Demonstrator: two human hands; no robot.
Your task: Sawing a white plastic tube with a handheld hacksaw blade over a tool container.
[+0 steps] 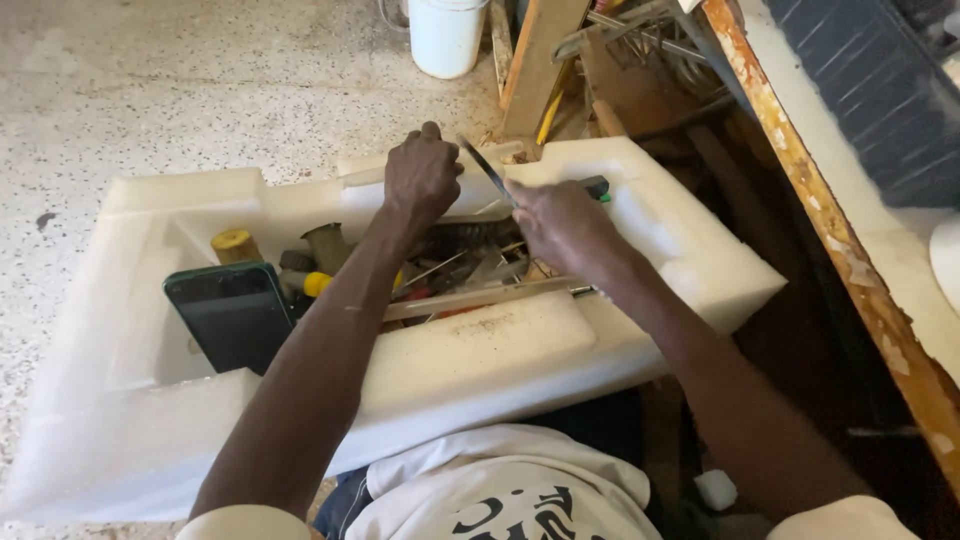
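Observation:
A large white foam tray [480, 360] lies in front of me and serves as a tool box. My left hand [422, 175] is closed into a fist over its far rim, gripping something I cannot make out. A thin metal blade [487, 170] juts up and to the left out of my right hand [562, 225], which is closed on it. Both hands hover above a jumble of tools [470, 265] in the tray's hollow.
A dark phone [232, 315] leans in the tray's left part, next to a yellow-handled tool [236, 245]. A white bucket [446, 35] stands on the speckled floor beyond. Wooden boards and metal parts [620, 60] are piled at the back right; a worn wooden edge [830, 230] runs along the right.

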